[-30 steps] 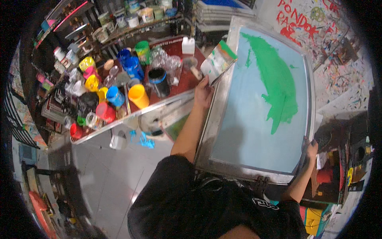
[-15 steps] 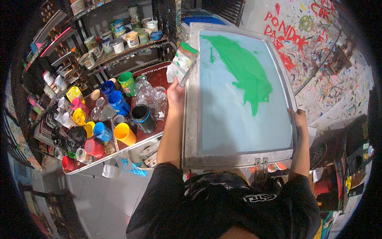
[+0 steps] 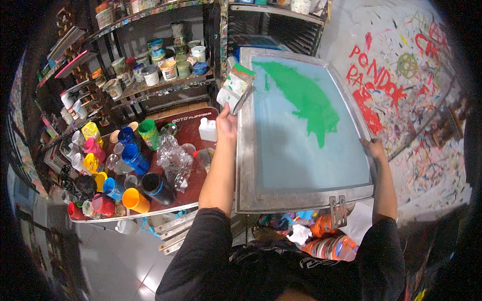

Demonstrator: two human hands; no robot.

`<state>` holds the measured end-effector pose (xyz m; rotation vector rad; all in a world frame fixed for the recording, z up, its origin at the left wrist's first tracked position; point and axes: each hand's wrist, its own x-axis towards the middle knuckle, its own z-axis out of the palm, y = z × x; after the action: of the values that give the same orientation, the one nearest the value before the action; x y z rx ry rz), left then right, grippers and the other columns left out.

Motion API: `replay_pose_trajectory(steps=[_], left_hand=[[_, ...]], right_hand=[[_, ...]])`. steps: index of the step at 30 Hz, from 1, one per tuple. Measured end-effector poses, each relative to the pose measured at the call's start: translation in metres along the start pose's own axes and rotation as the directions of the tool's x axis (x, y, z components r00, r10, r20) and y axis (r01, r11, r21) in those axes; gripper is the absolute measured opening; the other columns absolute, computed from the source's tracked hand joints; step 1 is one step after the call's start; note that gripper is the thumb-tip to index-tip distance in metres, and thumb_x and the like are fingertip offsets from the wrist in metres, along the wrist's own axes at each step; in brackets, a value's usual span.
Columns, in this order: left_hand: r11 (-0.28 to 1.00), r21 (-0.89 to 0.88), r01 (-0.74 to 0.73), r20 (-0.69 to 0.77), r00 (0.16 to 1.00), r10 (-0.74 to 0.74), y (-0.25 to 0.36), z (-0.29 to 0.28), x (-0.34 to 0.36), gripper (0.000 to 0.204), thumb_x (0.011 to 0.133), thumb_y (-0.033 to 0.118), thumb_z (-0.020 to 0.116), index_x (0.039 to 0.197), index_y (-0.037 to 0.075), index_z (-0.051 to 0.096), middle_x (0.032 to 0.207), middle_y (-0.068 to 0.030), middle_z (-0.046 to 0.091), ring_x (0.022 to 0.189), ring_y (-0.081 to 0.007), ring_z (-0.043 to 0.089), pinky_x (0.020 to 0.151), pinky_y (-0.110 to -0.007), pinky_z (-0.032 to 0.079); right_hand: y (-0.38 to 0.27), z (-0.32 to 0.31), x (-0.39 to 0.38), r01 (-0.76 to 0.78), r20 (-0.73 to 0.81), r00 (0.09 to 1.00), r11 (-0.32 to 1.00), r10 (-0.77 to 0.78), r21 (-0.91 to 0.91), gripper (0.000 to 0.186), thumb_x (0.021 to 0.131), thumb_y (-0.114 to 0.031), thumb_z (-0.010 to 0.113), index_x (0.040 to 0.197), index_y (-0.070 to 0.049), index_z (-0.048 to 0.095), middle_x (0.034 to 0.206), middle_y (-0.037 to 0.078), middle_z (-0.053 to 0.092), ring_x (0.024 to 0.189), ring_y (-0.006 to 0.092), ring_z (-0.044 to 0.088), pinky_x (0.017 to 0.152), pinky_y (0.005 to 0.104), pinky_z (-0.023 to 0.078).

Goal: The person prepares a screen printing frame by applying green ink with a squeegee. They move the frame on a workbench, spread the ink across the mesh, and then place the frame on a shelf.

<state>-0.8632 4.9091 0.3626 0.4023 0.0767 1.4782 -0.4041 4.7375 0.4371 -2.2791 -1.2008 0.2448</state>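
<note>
Jug (image 3: 207, 129): newly showing by table's (image 3: 194, 188) far-right corner.
Screen (image 3: 301, 153): spanning between both hands.
Left hand (image 3: 227, 124): gripping left edge and squeegee (image 3: 235, 90).
Right hand (image 3: 373, 149): gripping right edge.

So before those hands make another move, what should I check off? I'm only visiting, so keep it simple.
1. Right fingers on the frame: ok, at its right side.
2. Left fingers on the scraper: ok, at its lower end.
3. Left fingers also gripping the frame: cannot tell, partly hidden.
4. Scraper wiped clean: not ok, green along its edge.
5. Green paint away from the frame's near edge: ok, bare blue screen between.
6. Frame clear of the red table: cannot tell, single view.
</note>
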Motion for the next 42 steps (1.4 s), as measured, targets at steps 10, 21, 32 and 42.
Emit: replay_pose_trajectory(steps=[10,21,32,42], left_hand=[[0.994,0.042,-0.099,-0.072,0.992,0.102,-0.05,-0.001,0.051,0.037,0.09,0.02,0.04,0.12,0.0,0.041,0.121,-0.012,0.049,0.11,-0.0257,0.047,0.097,-0.039,0.033],[0.999,0.019,-0.042,-0.008,0.999,0.042,-0.067,-0.032,0.068,0.033,0.088,0.021,0.046,0.115,0.001,0.046,0.111,-0.0097,0.055,0.098,-0.0226,0.055,0.086,-0.033,0.042],[0.935,0.271,-0.23,-0.15,0.949,0.277,-0.075,-0.047,0.085,0.024,0.085,0.022,0.054,0.103,0.005,0.055,0.095,-0.0003,0.061,0.067,-0.0052,0.055,0.047,-0.015,0.037],[0.965,0.209,-0.158,-0.16,0.968,0.194,-0.071,-0.05,0.121,0.029,0.088,0.02,0.05,0.108,0.0,0.05,0.1,-0.0075,0.06,0.084,-0.0167,0.059,0.066,-0.023,0.046]], right_hand=[[-0.004,0.018,0.159,0.121,0.077,0.991,0.984,-0.112,-0.13,0.064,0.064,-0.042,0.069,0.098,0.011,0.056,0.091,0.022,0.06,0.082,0.0244,0.059,0.07,0.0347,0.045],[0.024,0.045,0.227,0.232,0.099,0.969,0.971,-0.225,-0.063,0.065,0.062,-0.048,0.066,0.085,0.012,0.059,0.083,0.026,0.06,0.08,0.0318,0.06,0.07,0.039,0.045],[0.015,0.056,0.254,0.209,0.117,0.975,0.96,-0.189,-0.187,0.072,0.062,-0.051,0.065,0.097,0.012,0.056,0.102,0.029,0.055,0.097,0.0351,0.055,0.083,0.0392,0.042],[-0.007,0.065,0.281,0.198,0.202,0.962,0.978,-0.181,-0.069,0.075,0.061,-0.05,0.068,0.097,0.015,0.055,0.099,0.03,0.056,0.095,0.0358,0.056,0.082,0.0382,0.042]])
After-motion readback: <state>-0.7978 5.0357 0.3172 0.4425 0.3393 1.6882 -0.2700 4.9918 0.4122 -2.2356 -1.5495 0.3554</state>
